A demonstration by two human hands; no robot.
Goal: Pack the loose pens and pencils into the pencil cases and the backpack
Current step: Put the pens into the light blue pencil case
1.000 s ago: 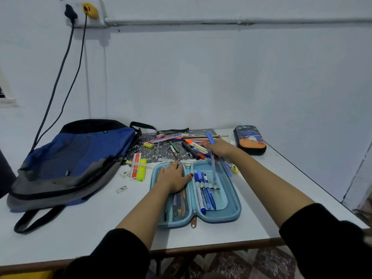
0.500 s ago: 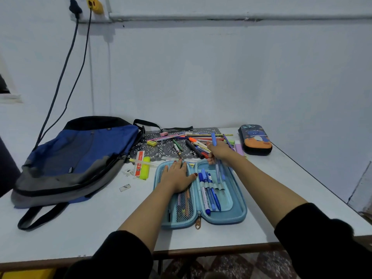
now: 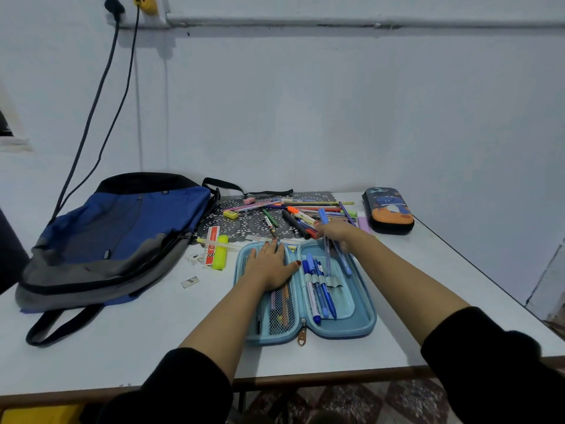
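We see the light blue pencil case point(image 3: 360, 316) lying open on the white bench point(image 3: 122, 347). Our left hand point(image 3: 269, 267) rests flat, fingers spread, on the case's mesh half, gripping nothing. Our right hand point(image 3: 334, 232) is closed around two blue pens point(image 3: 327, 258), held over the case's far right half. Loose pens and pencils point(image 3: 299, 214) lie just behind the case, the backpack point(image 3: 122, 234) to its left, and a dark zipped pencil case point(image 3: 388, 211) behind it to the right.
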